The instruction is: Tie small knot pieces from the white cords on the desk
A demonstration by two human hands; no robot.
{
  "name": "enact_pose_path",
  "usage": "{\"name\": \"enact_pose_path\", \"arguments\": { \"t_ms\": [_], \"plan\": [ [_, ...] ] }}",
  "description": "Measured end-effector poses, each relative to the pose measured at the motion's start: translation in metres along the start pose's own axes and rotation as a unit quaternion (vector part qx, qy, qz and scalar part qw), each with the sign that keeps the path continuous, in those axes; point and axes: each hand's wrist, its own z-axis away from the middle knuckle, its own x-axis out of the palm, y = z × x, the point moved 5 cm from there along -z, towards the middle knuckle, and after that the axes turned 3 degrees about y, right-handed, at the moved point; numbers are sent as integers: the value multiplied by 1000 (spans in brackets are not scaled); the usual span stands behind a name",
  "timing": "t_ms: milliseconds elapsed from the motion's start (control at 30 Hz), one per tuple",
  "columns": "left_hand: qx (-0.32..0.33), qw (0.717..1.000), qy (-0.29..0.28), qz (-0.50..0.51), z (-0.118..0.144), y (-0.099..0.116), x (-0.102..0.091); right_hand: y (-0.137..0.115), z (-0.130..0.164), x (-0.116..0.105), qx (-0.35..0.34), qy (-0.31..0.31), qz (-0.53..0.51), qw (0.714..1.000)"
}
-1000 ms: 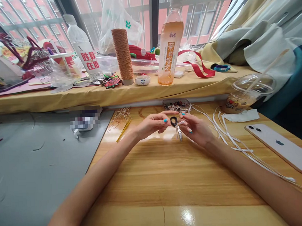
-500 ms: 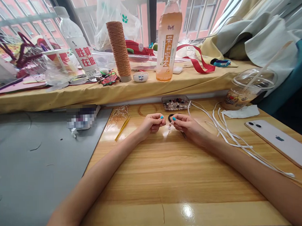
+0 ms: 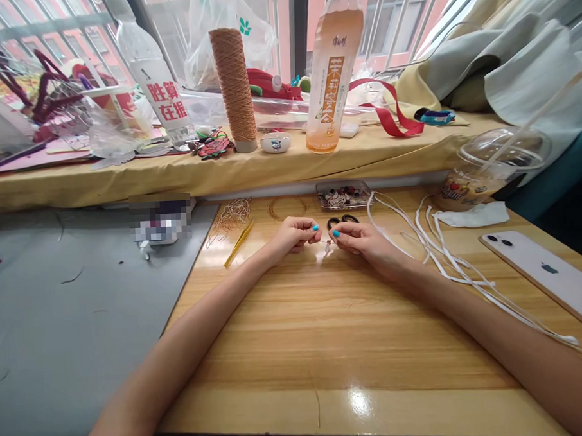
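My left hand (image 3: 299, 234) is closed in a pinch above the wooden table, with a thin thread between its fingertips. Facing it, my right hand (image 3: 357, 239) pinches the other part of the thread. A small pale pinkish piece (image 3: 327, 246) hangs by the right fingertips; its exact kind is too small to make out. Just behind my right hand lie scissors with black handles (image 3: 349, 219), their blades mostly hidden by the hand. A clear box of beads and small parts (image 3: 343, 195) stands beyond.
Yellow tweezers (image 3: 239, 243), tangled threads (image 3: 233, 219) and a coil of brown cord (image 3: 287, 208) lie left. White cords (image 3: 432, 244), a phone (image 3: 546, 271) and a plastic cup (image 3: 472, 178) are right. A cord spool (image 3: 234, 89) and tea bottle (image 3: 333, 75) stand on the ledge.
The view has shifted slightly, so things sit a little further right. My right hand has moved a little off the scissors, showing more of their handles. Both pinches stay closed.
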Motion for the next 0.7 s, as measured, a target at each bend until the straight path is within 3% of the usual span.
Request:
{"name": "enact_pose_path", "arguments": {
  "t_ms": [467,700],
  "plan": [
    [-11,999,-9,49,0,2,-1,-4,4,1,0,10,-53,999],
    [-4,990,-74,117,2,9,-5,-17,10,-1,-27,-57,-14,998]
  ]
}}
